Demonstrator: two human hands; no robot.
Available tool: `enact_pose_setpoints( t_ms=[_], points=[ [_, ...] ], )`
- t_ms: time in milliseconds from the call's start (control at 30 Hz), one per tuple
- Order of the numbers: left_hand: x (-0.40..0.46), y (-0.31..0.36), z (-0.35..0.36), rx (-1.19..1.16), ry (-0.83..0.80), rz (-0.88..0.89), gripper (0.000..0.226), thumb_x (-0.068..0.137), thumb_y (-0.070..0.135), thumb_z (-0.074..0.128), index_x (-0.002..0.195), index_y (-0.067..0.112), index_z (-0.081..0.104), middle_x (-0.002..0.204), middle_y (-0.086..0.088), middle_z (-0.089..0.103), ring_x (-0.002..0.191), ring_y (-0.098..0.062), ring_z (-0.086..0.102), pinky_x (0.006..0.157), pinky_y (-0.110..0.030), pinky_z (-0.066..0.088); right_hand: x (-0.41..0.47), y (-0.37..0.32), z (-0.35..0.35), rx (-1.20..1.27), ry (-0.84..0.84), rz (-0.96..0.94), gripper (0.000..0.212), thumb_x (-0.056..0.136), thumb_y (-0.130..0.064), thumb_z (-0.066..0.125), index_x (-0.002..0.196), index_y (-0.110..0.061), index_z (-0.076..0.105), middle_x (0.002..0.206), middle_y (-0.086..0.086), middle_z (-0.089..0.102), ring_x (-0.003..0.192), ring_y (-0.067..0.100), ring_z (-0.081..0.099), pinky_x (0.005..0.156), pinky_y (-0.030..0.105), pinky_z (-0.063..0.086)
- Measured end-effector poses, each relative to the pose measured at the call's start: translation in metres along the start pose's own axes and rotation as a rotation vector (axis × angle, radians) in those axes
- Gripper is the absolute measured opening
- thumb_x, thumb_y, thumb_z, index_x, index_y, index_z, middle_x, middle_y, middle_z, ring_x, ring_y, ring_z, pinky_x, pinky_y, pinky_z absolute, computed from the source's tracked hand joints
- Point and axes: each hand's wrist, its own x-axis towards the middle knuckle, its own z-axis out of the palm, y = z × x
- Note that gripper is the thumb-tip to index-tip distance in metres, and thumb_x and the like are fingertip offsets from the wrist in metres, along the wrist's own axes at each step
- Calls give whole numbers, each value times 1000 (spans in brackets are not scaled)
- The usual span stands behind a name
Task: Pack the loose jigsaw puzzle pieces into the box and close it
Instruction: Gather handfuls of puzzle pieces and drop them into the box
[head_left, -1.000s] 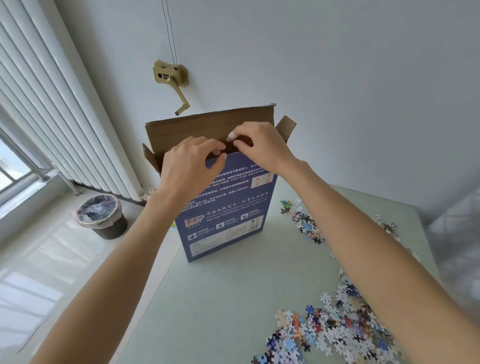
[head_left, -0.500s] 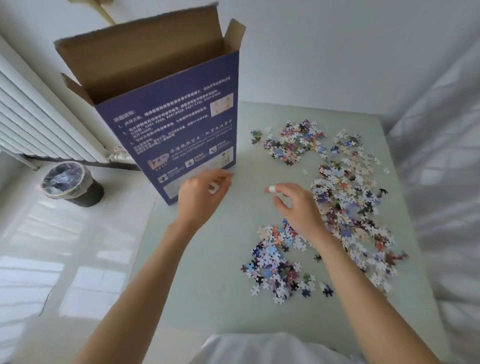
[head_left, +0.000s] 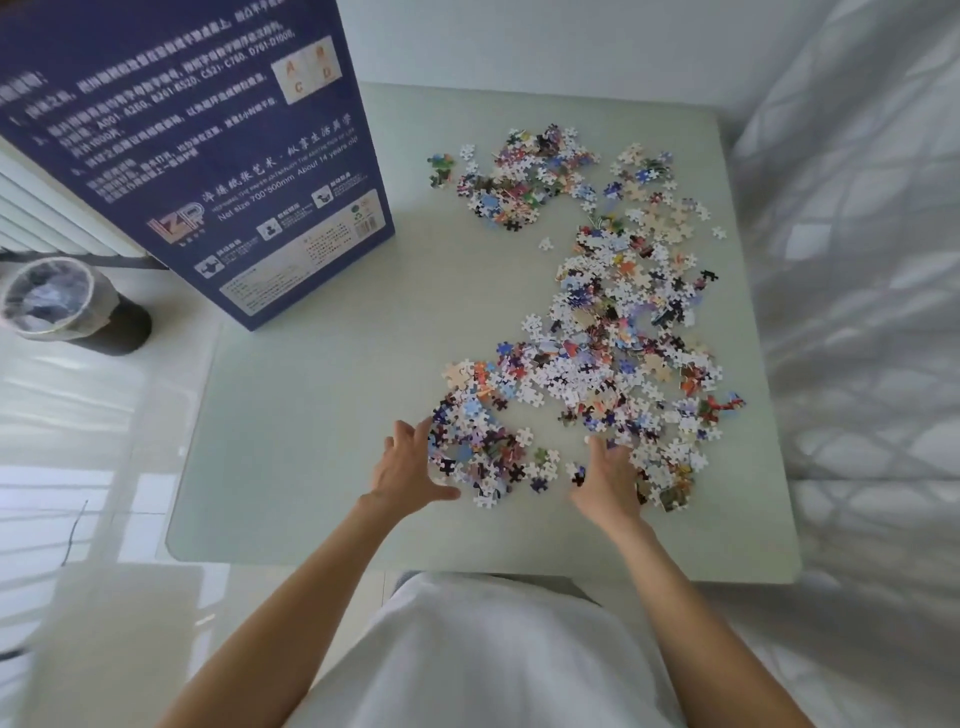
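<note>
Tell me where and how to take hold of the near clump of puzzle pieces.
Scoop the near clump from both flanks: left hand and right hand sweep inward. The pieces lie flat and loose, so cupped palms probably beat pinching fingers.

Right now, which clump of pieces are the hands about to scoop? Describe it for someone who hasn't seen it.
On the pale table, right of the blue box, lies a puzzle spread. The clump is nearest, between left hand and right hand, darker than the rest.
</note>
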Motion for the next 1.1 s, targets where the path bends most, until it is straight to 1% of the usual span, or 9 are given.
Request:
enact_pose_setpoints(
  t_ms=[167, 367, 433, 533, 633, 733, 900, 1000, 1100],
  points=[
    [-5, 17, 24, -3, 104, 11, 117, 62, 48, 81, 148, 14, 9, 132, -11, 26, 115, -28, 41, 100, -37, 42, -1, -36, 24, 170, 11, -266, 57, 80, 7, 59, 129, -13, 37, 124, 12, 36, 104, 19, 46, 79, 18, 39],
    [-7, 27, 36, -92, 150, 15, 106, 63, 39, 83, 146, 18, 21, 136, -10, 26, 116, -28, 41, 101, -36, 38, 22, -56, 13, 293, -111, -481, 60, 80, 2, 63, 132, -15, 39, 122, 8, 40, 93, 13, 50, 76, 19, 47],
    [-6, 24, 34, -135, 180, 6, 97, 66, 34, 82, 144, 19, 27, 135, -9, 30, 115, -28, 44, 100, -35, 39, 36, -57, 4, 188, -52, -562, 61, 80, 0, 64, 133, -16, 39, 131, 9, 38, 108, 18, 48, 90, 23, 45],
    [-3, 21, 31, -219, 213, 1, 83, 71, 26, 80, 140, 18, 35, 133, -8, 36, 109, -28, 52, 96, -34, 42, 64, -69, -11, -183, -41, -745, 84, 74, -19, 75, 143, -19, 26, 151, 9, 14, 138, 28, 15, 114, 45, 22],
    [0, 17, 27, -281, 242, -1, 70, 74, 23, 78, 135, 19, 43, 127, -7, 43, 101, -24, 57, 93, -34, 45, 87, -101, -20, -490, -222, -863, 121, 64, -42, 79, 148, -24, -7, 153, 5, -22, 140, 29, -21, 110, 50, -10],
    [2, 17, 26, -311, 279, 3, 60, 78, 23, 74, 132, 18, 47, 122, -7, 49, 100, -24, 58, 91, -35, 46, 96, -123, -21, -651, -340, -895, 133, 60, -46, 80, 145, -25, -21, 150, 5, -31, 137, 31, -28, 110, 56, -12],
    [0, 24, 28, -312, 250, -57, 80, 77, 35, 70, 142, 15, 29, 132, -8, 38, 121, -25, 40, 100, -33, 37, 92, -113, -14, -755, -188, -1034, 118, 62, -53, 77, 148, -16, 4, 155, 7, 4, 141, 32, 4, 114, 54, 12],
    [-2, 33, 36, -208, 209, -61, 111, 62, 47, 80, 146, 14, 15, 133, -7, 28, 122, -25, 30, 99, -35, 40, 85, -94, -13, -632, -97, -1104, 87, 71, -46, 73, 139, -13, 31, 143, 7, 30, 132, 26, 26, 110, 43, 28],
    [2, 39, 39, -126, 223, -54, 114, 61, 47, 81, 147, 15, 14, 133, -7, 26, 120, -25, 29, 97, -35, 42, 78, -80, -8, -480, -109, -1074, 71, 76, -42, 70, 133, -13, 39, 134, 6, 36, 125, 22, 31, 102, 35, 36]
  ],
)
